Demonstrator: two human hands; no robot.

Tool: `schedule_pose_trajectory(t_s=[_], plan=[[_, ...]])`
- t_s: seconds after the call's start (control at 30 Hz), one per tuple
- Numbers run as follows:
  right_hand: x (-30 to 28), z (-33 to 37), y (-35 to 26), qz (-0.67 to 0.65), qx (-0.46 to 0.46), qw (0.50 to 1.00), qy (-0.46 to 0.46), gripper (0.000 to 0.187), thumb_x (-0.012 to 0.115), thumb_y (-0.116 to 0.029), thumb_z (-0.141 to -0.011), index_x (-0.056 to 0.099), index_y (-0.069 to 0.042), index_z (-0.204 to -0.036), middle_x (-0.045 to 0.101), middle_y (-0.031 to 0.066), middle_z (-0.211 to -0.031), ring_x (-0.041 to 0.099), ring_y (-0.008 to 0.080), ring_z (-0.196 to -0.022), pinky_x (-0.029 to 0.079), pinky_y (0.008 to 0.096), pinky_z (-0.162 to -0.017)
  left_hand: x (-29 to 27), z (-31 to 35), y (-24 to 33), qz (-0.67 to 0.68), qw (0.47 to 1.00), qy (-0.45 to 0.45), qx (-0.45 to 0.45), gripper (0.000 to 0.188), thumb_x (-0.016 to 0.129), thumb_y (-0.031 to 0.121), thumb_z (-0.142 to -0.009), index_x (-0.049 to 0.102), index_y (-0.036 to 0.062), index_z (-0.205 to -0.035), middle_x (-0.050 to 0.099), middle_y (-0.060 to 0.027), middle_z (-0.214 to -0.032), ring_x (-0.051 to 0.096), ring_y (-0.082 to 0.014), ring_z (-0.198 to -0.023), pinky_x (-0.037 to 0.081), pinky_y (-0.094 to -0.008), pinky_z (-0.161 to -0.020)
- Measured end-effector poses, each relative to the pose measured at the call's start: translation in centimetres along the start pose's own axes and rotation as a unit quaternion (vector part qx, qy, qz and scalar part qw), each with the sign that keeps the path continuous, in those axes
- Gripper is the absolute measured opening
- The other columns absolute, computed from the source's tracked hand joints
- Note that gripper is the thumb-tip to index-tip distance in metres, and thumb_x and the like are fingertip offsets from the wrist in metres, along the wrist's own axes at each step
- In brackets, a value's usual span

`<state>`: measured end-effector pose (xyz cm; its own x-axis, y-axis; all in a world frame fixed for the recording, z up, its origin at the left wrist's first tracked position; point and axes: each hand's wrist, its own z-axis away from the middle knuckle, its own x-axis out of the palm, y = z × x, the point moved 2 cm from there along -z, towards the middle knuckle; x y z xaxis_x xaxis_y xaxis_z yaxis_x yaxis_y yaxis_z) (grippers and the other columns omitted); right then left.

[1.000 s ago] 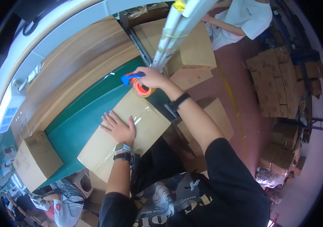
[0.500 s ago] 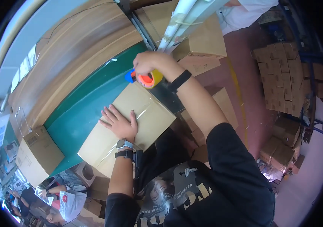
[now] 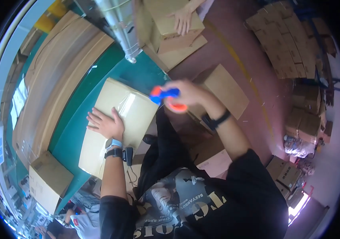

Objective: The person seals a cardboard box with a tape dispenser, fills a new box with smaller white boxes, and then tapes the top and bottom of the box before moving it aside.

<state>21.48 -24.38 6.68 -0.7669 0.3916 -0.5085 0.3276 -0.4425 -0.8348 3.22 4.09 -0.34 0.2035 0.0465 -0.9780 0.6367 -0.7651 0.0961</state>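
A closed tan carton (image 3: 138,115) lies on the green tabletop (image 3: 72,113) before me. My left hand (image 3: 108,125) rests flat on its top, fingers spread, with a watch on the wrist. Past the carton's right edge, my right hand (image 3: 190,95), somewhat blurred, grips a blue and orange tape dispenser (image 3: 166,94). The dispenser's blue end is close to the carton's right corner; whether it touches cannot be made out. A shiny strip of clear tape (image 3: 127,102) runs over the carton's top near that side.
At the far side, another person's hand (image 3: 182,20) rests on a carton (image 3: 160,12). A wooden ledge (image 3: 54,85) borders the table, and a smaller carton (image 3: 49,175) stands at its near left. More cartons (image 3: 225,91) stand on the floor, with a tall stack (image 3: 281,42) farther right.
My right hand has moved from the carton's far end to its right side, turning the dispenser. My left hand stays on the carton. Another person's hand now shows on the far carton.
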Motion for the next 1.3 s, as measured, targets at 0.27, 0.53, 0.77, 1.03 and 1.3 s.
schedule_pose_trajectory(t_s=[0.27, 0.53, 0.77, 1.03, 1.3], plan=[[2.9, 5.9, -2.5, 0.127, 0.155, 0.98, -0.005, 0.041, 0.073, -0.016, -0.071, 0.069, -0.006, -0.111, 0.071, 0.0179, -0.1, 0.069, 0.0342, -0.092, 0.054, 0.0372, -0.08, -2.2, 1.1, 13.0, 0.217, 0.781, -0.244, 0.533, 0.056, 0.066, 0.026, -0.078, 0.055, 0.0034, -0.128, 0.051, -0.0196, -0.134, 0.039, -0.0417, -0.132, 0.018, -0.0591, -0.115], [15.4, 5.7, 3.8, 0.517, 0.291, 0.78, -0.198, 0.013, 0.071, -0.014, -0.07, 0.075, -0.014, -0.083, 0.072, 0.0057, -0.084, 0.071, 0.0238, -0.081, 0.054, 0.0461, -0.064, -2.8, 3.0, 16.1, 0.029, 0.777, -0.23, 0.585, 0.047, 0.066, 0.024, -0.074, 0.063, 0.0086, -0.118, 0.058, -0.0152, -0.118, 0.048, -0.0354, -0.122, 0.023, -0.0574, -0.114], [10.3, 21.4, 10.0, 0.09, 0.358, 0.928, -0.055, 0.035, 0.073, -0.029, -0.069, 0.071, -0.008, -0.097, 0.069, 0.0211, -0.09, 0.067, 0.0385, -0.089, 0.054, 0.0451, -0.079, -4.3, -2.3, 13.4, 0.248, 0.728, -0.186, 0.612, 0.037, 0.062, 0.026, -0.083, 0.066, 0.0061, -0.113, 0.059, -0.0178, -0.123, 0.049, -0.0383, -0.122, 0.029, -0.0563, -0.111], [0.6, 14.9, 10.6, 0.171, 0.431, 0.885, -0.054, 0.035, 0.073, -0.029, -0.072, 0.07, -0.006, -0.097, 0.07, 0.0194, -0.093, 0.068, 0.036, -0.091, 0.054, 0.0446, -0.078, -0.2, -13.6, 8.4, 0.141, 0.883, -0.394, 0.214, 0.052, 0.053, 0.031, -0.093, 0.05, -0.0033, -0.132, 0.051, -0.0245, -0.136, 0.045, -0.0413, -0.131, 0.034, -0.0491, -0.111], [2.6, -1.9, 1.2, -0.085, 0.078, 0.993, -0.02, 0.06, 0.075, -0.04, -0.076, 0.061, -0.004, -0.122, 0.056, 0.0236, -0.128, 0.054, 0.0351, -0.119, 0.043, 0.0413, -0.099, -3.7, 3.1, -0.3, 0.083, 0.965, -0.2, 0.149, 0.068, 0.046, 0.031, -0.097, 0.023, -0.0026, -0.152, 0.02, -0.0251, -0.158, 0.013, -0.0402, -0.149, 0.004, -0.0524, -0.12]])
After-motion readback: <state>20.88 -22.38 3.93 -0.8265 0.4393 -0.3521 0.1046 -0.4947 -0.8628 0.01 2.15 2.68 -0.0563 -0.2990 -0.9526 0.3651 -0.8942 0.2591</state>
